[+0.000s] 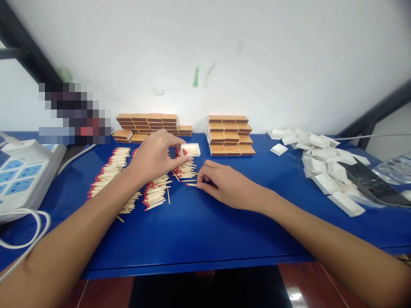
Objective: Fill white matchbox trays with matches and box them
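Note:
My left hand [157, 149] grips a small white matchbox tray [194, 150] by its left end, thumb below and fingers above. Several red-tipped matches lie inside it. Lower and to the right, my right hand [221, 182] has its thumb and fingertips pinched together on a match [192, 185], its red head pointing left, just over the blue tabletop. Loose matches [186, 170] lie in a heap under and behind the tray. More heaps of matches, one [156, 192] below my left hand and another [109, 171] farther left, are partly covered by my left hand and forearm.
Orange-brown matchboxes stand in two stacks, left [147, 122] and right [231, 137], against the wall. Many white trays [324, 160] are piled at the right, beside a dark phone-like device [379, 184]. A power strip [22, 175] with white cables sits at the left.

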Demonstrator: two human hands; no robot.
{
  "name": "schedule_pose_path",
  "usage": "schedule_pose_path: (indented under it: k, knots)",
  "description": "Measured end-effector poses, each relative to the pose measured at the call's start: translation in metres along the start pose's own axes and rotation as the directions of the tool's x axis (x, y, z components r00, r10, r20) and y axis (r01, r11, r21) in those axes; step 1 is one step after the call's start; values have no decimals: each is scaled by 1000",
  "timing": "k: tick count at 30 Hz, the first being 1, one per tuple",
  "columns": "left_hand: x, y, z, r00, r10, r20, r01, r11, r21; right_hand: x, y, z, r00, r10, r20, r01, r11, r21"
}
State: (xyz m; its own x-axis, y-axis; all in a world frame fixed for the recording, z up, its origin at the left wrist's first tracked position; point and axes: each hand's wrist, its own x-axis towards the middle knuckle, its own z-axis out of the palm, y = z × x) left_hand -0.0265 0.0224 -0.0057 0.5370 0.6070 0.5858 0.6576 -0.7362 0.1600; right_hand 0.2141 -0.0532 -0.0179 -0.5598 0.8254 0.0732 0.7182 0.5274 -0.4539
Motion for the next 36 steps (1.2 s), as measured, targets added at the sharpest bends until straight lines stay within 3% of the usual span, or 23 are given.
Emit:
schedule_pose_path:
  k: [4, 11, 18, 25, 36]
  knots:
    - [0, 0, 0, 1000, 1, 11, -1, 1000, 6, 0, -1, -1, 1000, -9, 21, 9, 1000, 1]
    - [0, -1, 0, 1000, 11, 18, -11, 1000, 13, 0, -5, -2, 993, -54, -103, 57, 998, 25]
    - [0, -2, 2, 1000, 24, 3, -24, 1000, 10, -2, -8, -2, 999, -9, -35, 7, 999, -54]
    - [0, -3, 3, 999, 34, -2, -34, 999, 20, 1, -6, 0, 999, 45, 13, -45, 999, -9]
    - [1, -2, 3, 1000, 15, 26, -15, 1000, 14, 7, -5, 12, 995, 41, -93, -41, 999, 4]
